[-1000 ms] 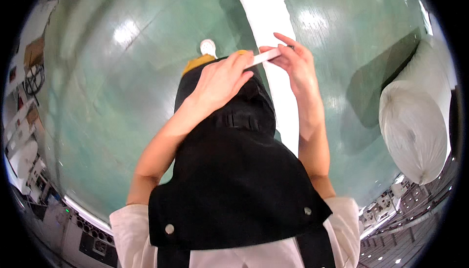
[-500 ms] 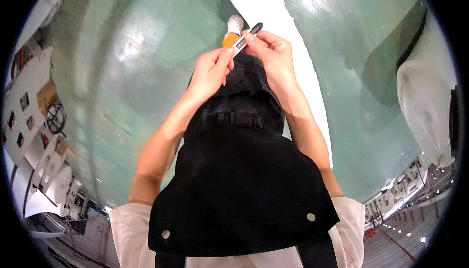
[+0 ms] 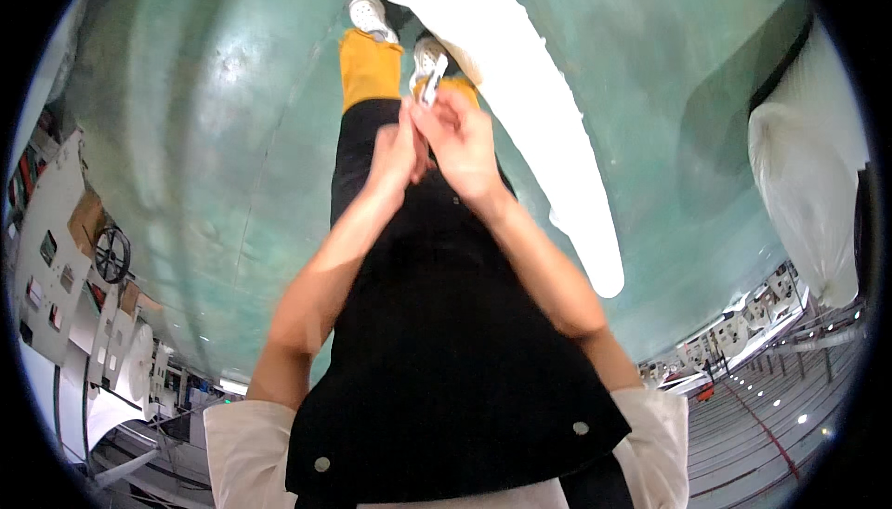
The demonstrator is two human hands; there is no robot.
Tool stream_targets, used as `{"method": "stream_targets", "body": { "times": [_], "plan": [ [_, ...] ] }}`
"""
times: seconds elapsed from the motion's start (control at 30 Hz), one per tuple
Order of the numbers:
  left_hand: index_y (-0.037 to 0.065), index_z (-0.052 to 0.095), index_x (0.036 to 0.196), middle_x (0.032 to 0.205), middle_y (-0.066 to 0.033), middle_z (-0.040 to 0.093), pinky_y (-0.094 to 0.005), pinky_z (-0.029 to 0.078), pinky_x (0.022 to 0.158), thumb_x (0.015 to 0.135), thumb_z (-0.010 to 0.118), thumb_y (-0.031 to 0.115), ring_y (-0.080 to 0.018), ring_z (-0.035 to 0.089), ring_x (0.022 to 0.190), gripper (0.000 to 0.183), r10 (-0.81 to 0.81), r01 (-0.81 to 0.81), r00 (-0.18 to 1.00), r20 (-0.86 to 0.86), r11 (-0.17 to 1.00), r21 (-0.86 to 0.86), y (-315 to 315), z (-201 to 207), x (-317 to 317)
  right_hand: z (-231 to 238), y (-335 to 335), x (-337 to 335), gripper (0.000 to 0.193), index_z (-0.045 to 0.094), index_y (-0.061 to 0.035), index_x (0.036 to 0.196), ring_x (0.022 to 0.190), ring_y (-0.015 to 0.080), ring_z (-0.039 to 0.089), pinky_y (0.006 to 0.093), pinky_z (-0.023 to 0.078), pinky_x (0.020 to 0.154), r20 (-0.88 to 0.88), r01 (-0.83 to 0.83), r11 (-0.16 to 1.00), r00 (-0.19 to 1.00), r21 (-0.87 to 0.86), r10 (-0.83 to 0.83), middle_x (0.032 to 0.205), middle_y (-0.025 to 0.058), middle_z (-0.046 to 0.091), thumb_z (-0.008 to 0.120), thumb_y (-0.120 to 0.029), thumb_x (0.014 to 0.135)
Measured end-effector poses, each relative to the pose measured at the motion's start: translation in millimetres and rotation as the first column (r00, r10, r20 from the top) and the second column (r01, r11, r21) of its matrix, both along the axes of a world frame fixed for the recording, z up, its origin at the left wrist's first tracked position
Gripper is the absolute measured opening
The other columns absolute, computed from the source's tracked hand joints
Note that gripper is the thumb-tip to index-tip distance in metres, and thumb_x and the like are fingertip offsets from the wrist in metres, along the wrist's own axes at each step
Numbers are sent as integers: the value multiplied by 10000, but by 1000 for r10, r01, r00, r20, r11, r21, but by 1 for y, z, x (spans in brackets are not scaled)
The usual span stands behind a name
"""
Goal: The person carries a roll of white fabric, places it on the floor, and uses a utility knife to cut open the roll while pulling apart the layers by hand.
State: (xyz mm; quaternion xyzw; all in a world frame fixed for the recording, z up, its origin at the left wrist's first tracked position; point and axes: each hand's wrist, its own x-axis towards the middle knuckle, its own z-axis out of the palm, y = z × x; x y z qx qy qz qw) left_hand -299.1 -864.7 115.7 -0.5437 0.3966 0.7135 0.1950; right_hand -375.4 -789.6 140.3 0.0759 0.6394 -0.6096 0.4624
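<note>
My right hand (image 3: 462, 149) is closed in front of me on a slim black-and-white tool (image 3: 431, 87) that looks like a box cutter. The tool points away from me, and its lower part is hidden by my fingers. My left hand (image 3: 395, 154) is beside it, fingertips pressed together and meeting the right hand's fingers; motion blurs them, and what they hold cannot be made out. Both hands are above the lower part of a black apron (image 3: 455, 323).
A long, bright white strip (image 3: 548, 137) runs across the green floor (image 3: 251, 184), to the right of my white shoes (image 3: 368, 15). A pale plastic-wrapped bundle (image 3: 801, 193) is at far right. Grey panels with cut-outs (image 3: 58, 212) and a black handwheel (image 3: 112, 254) are at left.
Both hands have come down and left, nearer my body, and the tool has turned more upright. My left hand has moved off the tool's visible end. More of my legs and shoes shows.
</note>
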Motion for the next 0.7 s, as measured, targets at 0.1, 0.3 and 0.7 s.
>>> {"method": "stream_targets", "body": {
  "times": [0.1,0.3,0.7],
  "plan": [
    [46,570,865,756,-13,555,-250,422,631,925,245,564,-88,502,669,614,184,-180,982,-38,979,97,2,-44,-11,-46,-17,-7,162,500,5,982,675,72,545,217,453,617,97,94,989,990,116,-106,769,51,594,517,-134,901],
    [24,547,1032,928,-70,584,-286,436,772,937,339,463,-151,570,837,495,138,-153,986,94,971,185,-97,-162,-32,-151,-88,-89,188,454,-41,1057,475,35,401,175,315,411,-121,176,909,983,377,-140,640,-6,485,429,-197,955],
    [5,512,714,792,-69,597,-230,436,687,772,475,-74,-127,553,714,105,139,-146,970,200,989,25,-225,-300,-9,-378,-266,-199,262,511,-6,1068,515,48,391,206,320,459,-69,-220,873,959,436,276,606,-6,456,413,-215,945]
  ]
}}
